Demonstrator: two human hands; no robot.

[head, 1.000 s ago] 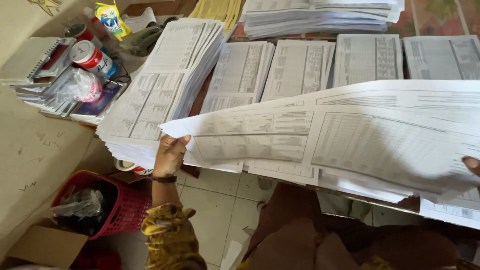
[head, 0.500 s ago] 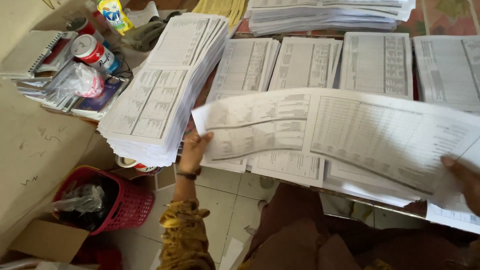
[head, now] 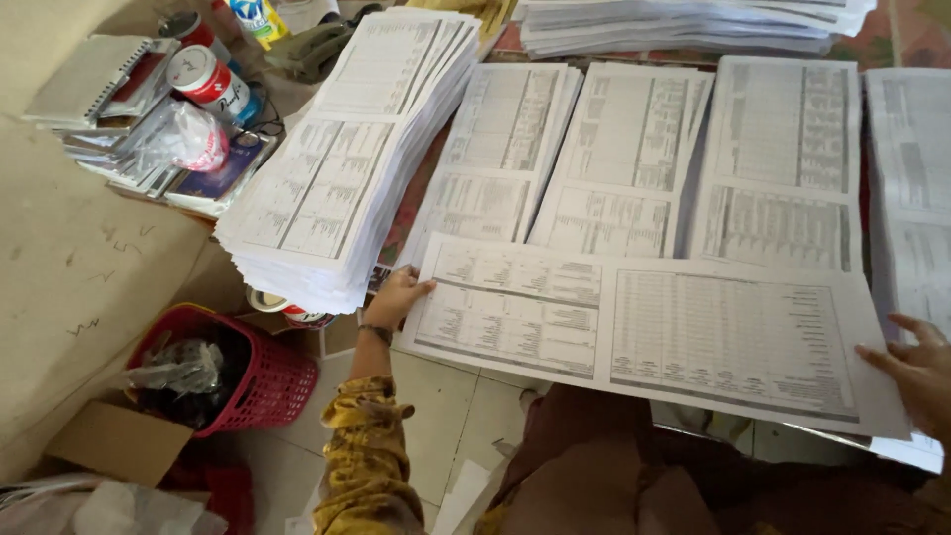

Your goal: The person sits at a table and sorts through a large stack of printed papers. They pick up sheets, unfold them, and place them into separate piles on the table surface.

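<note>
Wide printed sheet lowered toward the bench, held at both ends

The large printed sheet [head: 649,332], raised and bowed a second ago, now lies nearly flat over the near ends of the paper stacks [head: 624,163], suggesting it is being laid down. Its long axis runs left to right, slightly downhill to the right. The left hand [head: 398,297] pinches its left edge; the right hand [head: 916,372] rests spread on the right corner. A red basket [head: 260,384] stands on the floor, near left.
</note>
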